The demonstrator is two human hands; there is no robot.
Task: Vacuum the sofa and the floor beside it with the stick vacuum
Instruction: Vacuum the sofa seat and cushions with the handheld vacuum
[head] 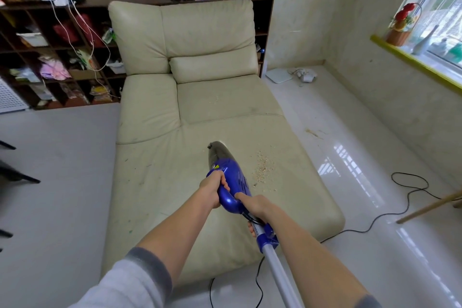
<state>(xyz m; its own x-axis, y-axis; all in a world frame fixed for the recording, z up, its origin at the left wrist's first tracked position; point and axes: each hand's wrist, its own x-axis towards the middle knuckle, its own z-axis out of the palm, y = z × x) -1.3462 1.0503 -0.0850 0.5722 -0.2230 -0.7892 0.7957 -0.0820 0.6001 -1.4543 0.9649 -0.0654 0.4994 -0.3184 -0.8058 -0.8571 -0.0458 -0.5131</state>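
Silver tube of the stick vacuum point(237, 184) rises from the frame's bottom edge up-left to its blue body. The right hand point(255, 206) grips the body's rear, the left hand point(213, 187) the handle further up. Its long axis runs lower right to centre, nozzle on the sofa point(160, 177); crumbs point(263, 169) lie just right.

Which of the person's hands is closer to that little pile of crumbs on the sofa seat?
Right. The right hand grips the vacuum at its rear, just below the crumb pile. The left hand grips the handle on the vacuum's far side from the crumbs.
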